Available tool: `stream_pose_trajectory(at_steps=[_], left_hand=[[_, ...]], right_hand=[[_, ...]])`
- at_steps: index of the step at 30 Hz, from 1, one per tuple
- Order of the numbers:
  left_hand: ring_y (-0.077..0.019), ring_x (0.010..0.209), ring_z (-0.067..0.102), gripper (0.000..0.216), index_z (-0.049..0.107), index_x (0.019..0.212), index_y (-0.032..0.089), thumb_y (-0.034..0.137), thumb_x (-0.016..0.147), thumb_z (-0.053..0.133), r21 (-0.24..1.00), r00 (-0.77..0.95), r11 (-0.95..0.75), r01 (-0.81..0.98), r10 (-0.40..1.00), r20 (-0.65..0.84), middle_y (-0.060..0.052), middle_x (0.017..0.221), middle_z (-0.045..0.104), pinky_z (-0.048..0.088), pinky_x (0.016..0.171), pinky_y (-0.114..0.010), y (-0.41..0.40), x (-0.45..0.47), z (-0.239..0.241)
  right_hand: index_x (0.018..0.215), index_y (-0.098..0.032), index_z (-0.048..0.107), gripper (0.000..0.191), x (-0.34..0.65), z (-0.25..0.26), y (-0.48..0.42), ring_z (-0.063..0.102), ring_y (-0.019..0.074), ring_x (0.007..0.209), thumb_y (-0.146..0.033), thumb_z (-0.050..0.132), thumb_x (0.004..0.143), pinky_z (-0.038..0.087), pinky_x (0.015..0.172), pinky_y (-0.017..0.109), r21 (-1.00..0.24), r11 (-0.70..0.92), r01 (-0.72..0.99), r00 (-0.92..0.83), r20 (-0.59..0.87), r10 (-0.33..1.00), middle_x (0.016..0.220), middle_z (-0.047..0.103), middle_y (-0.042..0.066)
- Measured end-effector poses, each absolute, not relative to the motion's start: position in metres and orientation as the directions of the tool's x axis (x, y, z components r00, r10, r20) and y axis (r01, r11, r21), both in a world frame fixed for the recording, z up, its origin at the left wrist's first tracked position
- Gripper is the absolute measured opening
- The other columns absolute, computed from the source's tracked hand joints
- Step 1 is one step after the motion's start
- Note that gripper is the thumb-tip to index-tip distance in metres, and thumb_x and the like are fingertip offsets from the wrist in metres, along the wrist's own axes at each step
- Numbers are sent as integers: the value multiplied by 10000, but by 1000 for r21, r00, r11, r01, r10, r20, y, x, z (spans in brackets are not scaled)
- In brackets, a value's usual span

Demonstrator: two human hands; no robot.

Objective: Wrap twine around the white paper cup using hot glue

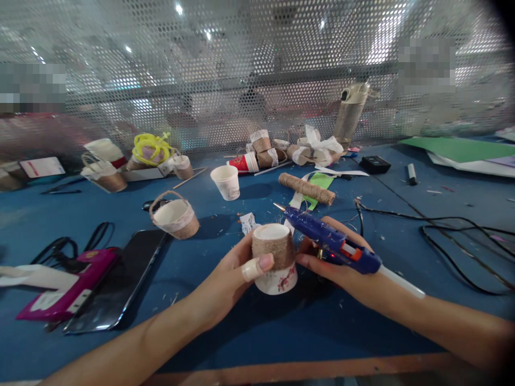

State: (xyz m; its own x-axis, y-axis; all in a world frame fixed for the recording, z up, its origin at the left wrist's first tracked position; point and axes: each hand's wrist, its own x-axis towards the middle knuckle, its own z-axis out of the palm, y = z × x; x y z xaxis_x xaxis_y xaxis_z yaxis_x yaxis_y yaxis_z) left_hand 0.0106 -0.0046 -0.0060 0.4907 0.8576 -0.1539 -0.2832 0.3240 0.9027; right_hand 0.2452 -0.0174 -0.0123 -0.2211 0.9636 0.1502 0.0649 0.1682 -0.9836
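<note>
My left hand point(245, 262) grips a paper cup point(277, 282) from its left side, with a pale bandage around the thumb. The cup is upside down, its narrow base up. Brown twine point(273, 252) winds around its upper part, while the white band below shows a red print. In my right hand point(333, 268) is a blue hot glue gun point(325, 234), its metal nozzle pointing up and left beyond the cup. The right thumb and fingertips touch or nearly touch the cup's right side; whether they also pinch the twine is hard to make out.
Behind the cup lie a twine roll point(306, 188) and a white paper cup point(225, 182). A twine-covered basket point(175, 217) stands left, near a phone point(116, 281) and a magenta box point(76, 289). Black cables point(454, 228) loop at right. Perforated metal point(201, 80) rises behind the table.
</note>
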Motion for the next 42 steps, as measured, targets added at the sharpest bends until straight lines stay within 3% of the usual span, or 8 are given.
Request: stream_pose_trajectory(at_steps=[11, 18, 22, 26, 31, 35, 38, 42], left_hand=[[-358, 1177, 705, 465, 783, 1176, 226, 449, 775, 858, 874, 383, 320, -366, 908, -172, -103, 1202, 797, 553, 951, -422, -2, 11, 3], [-359, 1176, 712, 454, 807, 1105, 220, 516, 762, 836, 823, 475, 356, -443, 871, -121, -94, 1155, 813, 526, 1047, -464, -3, 4, 5], [-363, 1193, 705, 394, 807, 1094, 208, 486, 814, 794, 811, 483, 348, -470, 871, -94, -100, 1164, 810, 495, 1096, -492, -3, 6, 9], [-368, 1149, 723, 362, 807, 1091, 183, 469, 894, 705, 802, 407, 343, -488, 903, -139, -119, 1115, 818, 497, 1086, -528, -2, 9, 11], [-337, 1057, 751, 444, 797, 1143, 173, 535, 919, 674, 834, 347, 311, -456, 925, -156, -122, 1114, 819, 557, 985, -469, -2, 8, 6], [-281, 992, 768, 387, 802, 1111, 187, 504, 902, 726, 826, 342, 287, -485, 932, -123, -89, 1111, 827, 569, 945, -387, 0, 6, 1], [-238, 973, 768, 345, 793, 1115, 200, 462, 896, 749, 827, 318, 274, -491, 940, -123, -64, 1108, 828, 573, 910, -324, 1, 4, 1], [-264, 991, 762, 411, 771, 1164, 205, 483, 861, 771, 845, 305, 242, -478, 947, -99, -74, 1087, 824, 584, 894, -350, 1, 1, 3]], right_hand=[[1008, -297, 687, 174, 249, -11, -15, 669, 129, 769, -315, 810, 886, 538, 659, 245, -988, 115, 100, -190, 95, 977, 1018, 751, -32], [915, -241, 675, 161, 251, -5, -10, 710, 166, 815, -250, 818, 840, 563, 725, 267, -920, 222, 322, -85, 206, 975, 938, 772, -1], [949, -252, 658, 179, 254, -9, -13, 751, 192, 823, -251, 812, 856, 586, 648, 264, -930, 238, 280, -85, 223, 971, 959, 779, 12], [977, -267, 652, 158, 255, -6, -21, 788, 236, 866, -260, 787, 895, 626, 670, 316, -875, 414, 250, -142, 390, 910, 964, 797, 35], [971, -311, 650, 240, 254, -2, -26, 766, 230, 825, -151, 789, 858, 624, 689, 350, -730, 627, 272, -182, 601, 778, 912, 777, 14], [1030, -332, 629, 407, 256, -1, -22, 742, 192, 781, -73, 834, 792, 608, 720, 328, -714, 690, 117, -320, 631, 707, 865, 746, -32], [951, -296, 642, 312, 258, 1, -20, 728, 192, 828, -114, 841, 794, 586, 745, 323, -737, 666, 116, -384, 585, 714, 916, 730, -13], [833, -260, 652, 143, 259, 7, -21, 676, 244, 1015, -209, 781, 868, 554, 858, 379, -695, 648, 312, -236, 604, 761, 1123, 670, 61]])
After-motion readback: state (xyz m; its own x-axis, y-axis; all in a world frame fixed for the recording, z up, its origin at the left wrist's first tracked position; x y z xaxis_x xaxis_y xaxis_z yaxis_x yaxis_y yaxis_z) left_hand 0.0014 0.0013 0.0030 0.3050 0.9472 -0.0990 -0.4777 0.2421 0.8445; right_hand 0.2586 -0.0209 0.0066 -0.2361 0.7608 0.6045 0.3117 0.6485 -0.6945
